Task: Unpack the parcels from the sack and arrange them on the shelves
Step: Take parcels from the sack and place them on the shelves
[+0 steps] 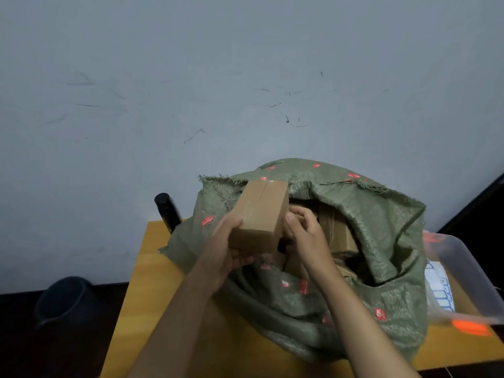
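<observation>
The left hand (227,251) grips one brown cardboard box (260,216) from below and from its left side, thumb lying up the left face and the other fingers curled under the bottom edge. The box is tilted, its taped top leaning away from the person, and it is held just above the open mouth of the sack (313,293). Against the right face of the box is the right hand (305,233), its thumb touching the box edge and its fingers curled loosely behind; whether those fingers actually clasp the box or anything in the sack cannot be told. Both forearms come up from the bottom edge and meet at the box, the left one from lower left, the right one crossing over the front of the sack.

Directly beneath and behind the grip, more cardboard parcels (338,236) lie inside the one green woven sack; at least three brown surfaces show, but an exact count cannot be made. The sack sits on a yellow wooden table (141,290). To the left of the grip, one black cylinder (167,211) stands behind the sack's edge. Further right, one clear plastic tub (469,276) with orange clips rests beside the sack. Down to the far left, one dark bucket (65,298) stands on the floor. A scuffed grey wall (245,77) rises behind everything.
</observation>
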